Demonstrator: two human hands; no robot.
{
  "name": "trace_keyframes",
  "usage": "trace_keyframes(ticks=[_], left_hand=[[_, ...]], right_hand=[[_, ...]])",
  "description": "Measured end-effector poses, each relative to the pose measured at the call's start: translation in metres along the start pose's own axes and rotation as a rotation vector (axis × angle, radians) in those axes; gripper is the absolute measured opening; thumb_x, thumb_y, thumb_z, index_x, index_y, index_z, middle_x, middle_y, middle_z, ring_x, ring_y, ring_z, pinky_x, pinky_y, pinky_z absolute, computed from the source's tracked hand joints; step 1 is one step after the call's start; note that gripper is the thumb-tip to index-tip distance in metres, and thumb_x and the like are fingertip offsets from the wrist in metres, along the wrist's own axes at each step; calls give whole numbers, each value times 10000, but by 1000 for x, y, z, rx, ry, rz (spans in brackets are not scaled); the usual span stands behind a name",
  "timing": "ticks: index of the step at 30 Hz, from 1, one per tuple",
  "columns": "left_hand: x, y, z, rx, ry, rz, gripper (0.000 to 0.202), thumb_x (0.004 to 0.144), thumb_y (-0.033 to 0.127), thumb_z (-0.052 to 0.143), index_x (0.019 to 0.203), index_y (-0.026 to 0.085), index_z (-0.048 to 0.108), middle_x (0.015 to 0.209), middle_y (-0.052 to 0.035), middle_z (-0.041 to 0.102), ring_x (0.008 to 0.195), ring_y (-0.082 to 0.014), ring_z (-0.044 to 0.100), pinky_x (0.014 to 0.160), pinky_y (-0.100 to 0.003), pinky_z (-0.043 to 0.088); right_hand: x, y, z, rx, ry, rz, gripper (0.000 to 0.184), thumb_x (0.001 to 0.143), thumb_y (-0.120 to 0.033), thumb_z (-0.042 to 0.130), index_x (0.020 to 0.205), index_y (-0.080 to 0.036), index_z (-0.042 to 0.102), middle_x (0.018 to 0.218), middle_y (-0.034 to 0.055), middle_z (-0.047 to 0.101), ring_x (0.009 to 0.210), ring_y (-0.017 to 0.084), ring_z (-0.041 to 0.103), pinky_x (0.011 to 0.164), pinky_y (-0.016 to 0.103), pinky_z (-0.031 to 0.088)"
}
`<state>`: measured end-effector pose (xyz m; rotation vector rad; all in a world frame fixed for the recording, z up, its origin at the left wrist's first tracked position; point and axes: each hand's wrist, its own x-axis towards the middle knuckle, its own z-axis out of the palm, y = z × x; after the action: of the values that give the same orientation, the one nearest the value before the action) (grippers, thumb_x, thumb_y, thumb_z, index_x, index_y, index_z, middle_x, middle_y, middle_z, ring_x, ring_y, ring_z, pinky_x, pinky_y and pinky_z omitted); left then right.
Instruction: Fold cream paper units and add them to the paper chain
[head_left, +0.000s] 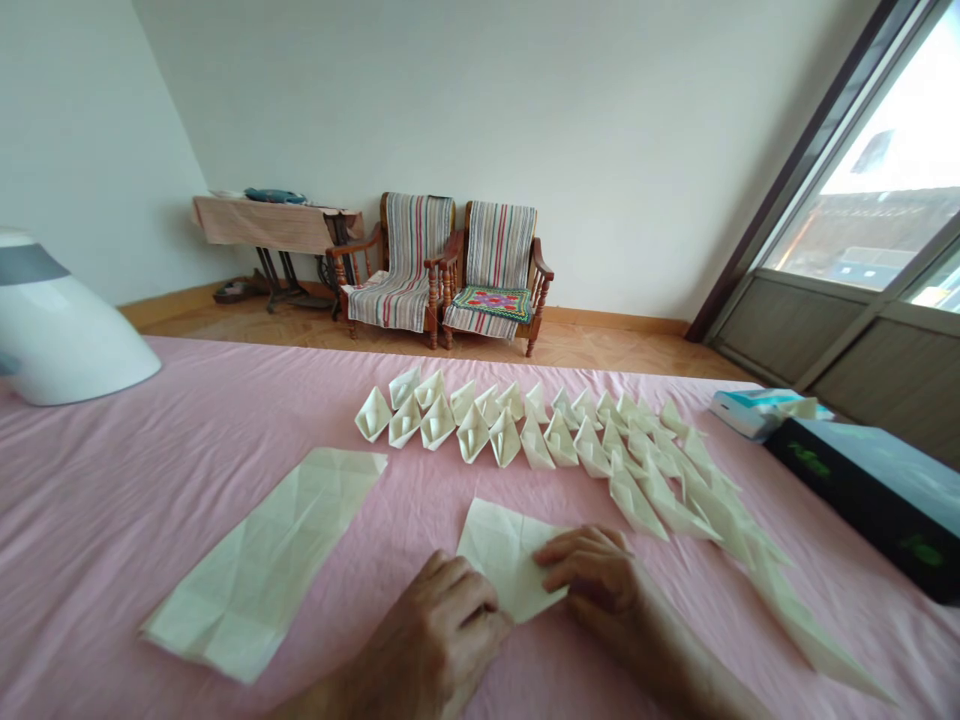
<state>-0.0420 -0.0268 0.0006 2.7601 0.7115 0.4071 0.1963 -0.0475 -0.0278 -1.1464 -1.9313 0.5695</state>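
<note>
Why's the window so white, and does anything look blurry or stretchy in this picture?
Head view: bright daylight washes out the window; head view: the green lettering on the black box looks smeary; head view: the folded paper boats at lower right look stretched, probably by a wide lens.

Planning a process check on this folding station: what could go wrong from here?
1. Right hand works close to the nearest folded paper boats; a sideways swing might knock them.
2. Pink cloth is wrinkled; the paper sheet between the hands could crease unevenly or slip on it.
3. Creased paper on the left lies with nothing visible weighing it down; the left hand could drag it.
</note>
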Motion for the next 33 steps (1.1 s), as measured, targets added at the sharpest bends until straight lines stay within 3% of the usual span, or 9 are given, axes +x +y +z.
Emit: trace_keyframes(ticks=[6, 13, 27, 33], left_hand=[[0, 6, -5, 0, -28, -12, 83, 949, 158, 534, 981, 179, 608, 1002, -24, 624, 946, -214, 523, 894, -367, 407], [0, 6, -3, -5, -18, -19, 79, 945, 147, 538, 970, 175, 607, 995, -29, 627, 934, -215, 528, 875, -357, 424], [-1, 6, -6, 24, -48, 7, 84, 928, 123, 556, 985, 165, 602, 1028, -31, 625, 963, -213, 535, 940, -374, 427], [0, 6, -5, -59, -64, -8, 96, 938, 119, 541, 981, 169, 611, 996, -29, 624, 932, -197, 544, 901, -342, 456]], right_hand=[[0, 1, 12, 23, 42, 261, 108, 817, -228, 652, 712, -247, 635, 987, 9, 680, 962, 219, 593, 900, 408, 380], [8, -4, 25, -51, 144, 377, 220, 826, -305, 587, 632, -225, 523, 1037, 62, 642, 993, 257, 554, 869, 416, 381], [13, -4, 32, -249, 123, 394, 110, 763, -202, 600, 683, -224, 529, 1053, 65, 618, 976, 259, 521, 862, 408, 381], [13, -4, 32, -258, 112, 392, 91, 767, -199, 601, 703, -222, 540, 1063, 62, 612, 975, 254, 518, 858, 410, 388]])
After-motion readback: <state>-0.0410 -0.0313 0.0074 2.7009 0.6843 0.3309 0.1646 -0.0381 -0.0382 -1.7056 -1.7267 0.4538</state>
